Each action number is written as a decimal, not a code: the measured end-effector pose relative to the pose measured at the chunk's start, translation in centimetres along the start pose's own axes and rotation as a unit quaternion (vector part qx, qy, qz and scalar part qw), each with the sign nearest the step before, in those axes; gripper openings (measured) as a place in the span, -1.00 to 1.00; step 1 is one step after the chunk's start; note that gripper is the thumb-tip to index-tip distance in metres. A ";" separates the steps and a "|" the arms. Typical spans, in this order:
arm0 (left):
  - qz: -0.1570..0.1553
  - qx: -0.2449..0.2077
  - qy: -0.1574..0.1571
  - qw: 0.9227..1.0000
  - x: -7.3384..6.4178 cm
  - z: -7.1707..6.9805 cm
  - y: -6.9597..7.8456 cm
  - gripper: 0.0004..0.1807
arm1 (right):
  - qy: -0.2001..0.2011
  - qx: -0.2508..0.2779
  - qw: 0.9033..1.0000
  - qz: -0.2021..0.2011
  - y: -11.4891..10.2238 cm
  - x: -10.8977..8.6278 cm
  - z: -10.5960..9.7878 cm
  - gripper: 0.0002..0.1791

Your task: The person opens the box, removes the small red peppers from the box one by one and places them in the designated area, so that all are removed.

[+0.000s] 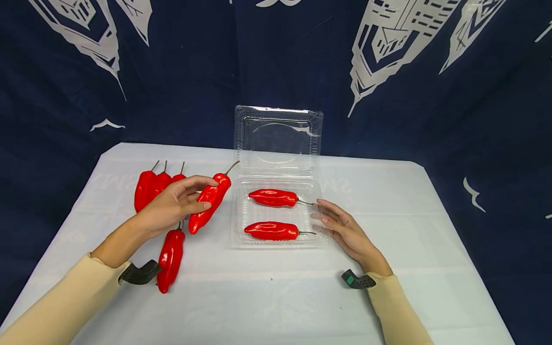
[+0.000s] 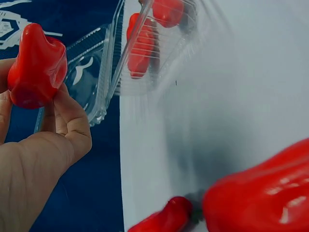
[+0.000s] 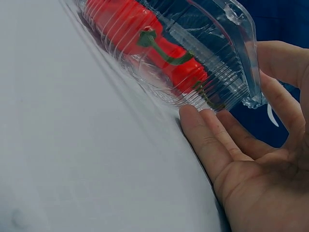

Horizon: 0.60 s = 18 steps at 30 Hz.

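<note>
My left hand (image 1: 170, 203) pinches a red pepper (image 1: 210, 201) between thumb and fingers, its green stem pointing up and right. In the left wrist view the blunt end of that pepper (image 2: 38, 67) faces the camera. Right of it sits a clear plastic clamshell box (image 1: 258, 214), lid (image 1: 278, 139) raised at the back. Inside, one red pepper (image 1: 272, 197) lies behind another pepper (image 1: 271, 231), stems to the right. My right hand (image 1: 347, 232) is at the box's right side; in the right wrist view its gently bent fingers (image 3: 205, 137) meet the ribbed wall (image 3: 227, 82).
Several more red peppers lie left of the box on the white table (image 1: 302, 297). A back group (image 1: 144, 190) is partly hidden by my left hand; one pepper (image 1: 171, 261) lies nearer, below my left wrist. A dark blue patterned cloth (image 1: 276, 62) hangs behind the table.
</note>
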<state>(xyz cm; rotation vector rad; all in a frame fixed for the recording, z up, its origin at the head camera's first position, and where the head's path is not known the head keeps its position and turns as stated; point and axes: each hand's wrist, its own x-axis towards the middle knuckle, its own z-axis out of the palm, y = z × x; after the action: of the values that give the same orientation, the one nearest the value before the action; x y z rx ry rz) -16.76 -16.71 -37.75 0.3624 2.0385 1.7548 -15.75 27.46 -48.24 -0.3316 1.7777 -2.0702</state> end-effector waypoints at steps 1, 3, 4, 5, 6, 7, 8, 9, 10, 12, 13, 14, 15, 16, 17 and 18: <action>0.000 -0.001 0.005 1.000 -0.3 -0.1 -0.1 -0.47 | 0.000 0.001 1.000 0.000 0.0 0.0 0.0 -0.33; 0.001 -0.004 0.014 1.000 -0.7 -0.4 -0.4 -0.48 | 0.001 0.001 1.000 -0.001 0.0 0.0 0.0 -0.33; 0.001 -0.004 0.019 1.000 -1.0 -0.5 -0.6 -0.48 | 0.002 0.001 1.000 -0.001 0.0 0.0 0.1 -0.33; 0.003 -0.004 0.024 1.000 -1.3 -0.6 -0.7 -0.49 | 0.002 0.001 1.000 -0.001 0.0 0.0 0.1 -0.33; 0.005 -0.005 0.028 1.000 -1.5 -0.8 -0.9 -0.49 | 0.003 0.001 1.000 0.000 -0.1 0.0 0.1 -0.33; 0.006 -0.006 0.031 0.999 -1.7 -0.9 -1.0 -0.49 | 0.003 0.001 1.000 -0.001 -0.1 0.0 0.1 -0.33; 0.007 -0.008 0.034 0.999 -1.9 -1.0 -1.2 -0.50 | 0.003 0.001 1.000 -0.001 0.0 0.0 0.1 -0.33; 0.009 -0.012 0.037 0.999 -2.1 -1.2 -1.3 -0.50 | 0.003 0.001 1.000 0.000 -0.1 0.0 0.1 -0.33; 0.012 -0.015 0.040 0.999 -2.3 -1.3 -1.5 -0.51 | 0.003 0.001 1.000 0.000 -0.1 0.0 0.1 -0.33; 0.018 -0.023 0.044 0.999 -2.6 -1.6 -1.8 -0.52 | 0.003 0.002 1.000 0.001 -0.1 0.0 0.1 -0.33; 0.023 -0.027 0.045 0.998 -2.8 -1.7 -1.9 -0.53 | 0.003 0.002 1.000 0.000 0.0 0.1 0.0 -0.33; 0.028 -0.031 0.045 0.998 -3.0 -1.8 -2.1 -0.53 | 0.003 0.002 1.000 0.000 0.0 0.1 0.0 -0.33; 0.033 -0.034 0.045 0.998 -3.1 -1.9 -2.3 -0.54 | 0.003 0.001 1.000 0.000 0.0 0.1 0.0 -0.33; 0.040 -0.037 0.045 0.998 -3.3 -2.0 -2.4 -0.54 | 0.002 0.001 1.000 0.000 0.0 0.1 0.0 -0.32; 0.044 -0.040 0.045 0.997 -3.5 -2.1 -2.6 -0.54 | 0.002 0.000 1.000 0.000 0.0 0.1 0.0 -0.32; 0.050 -0.043 0.046 0.997 -3.7 -2.2 -2.8 -0.54 | 0.002 0.000 1.000 0.000 0.1 0.1 0.0 -0.33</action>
<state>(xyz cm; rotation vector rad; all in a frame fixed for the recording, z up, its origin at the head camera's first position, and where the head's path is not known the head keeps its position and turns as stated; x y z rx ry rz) -14.38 -20.80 -39.69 0.3698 2.0299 1.9462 -15.82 27.44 -48.32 -0.3265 1.7806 -2.0713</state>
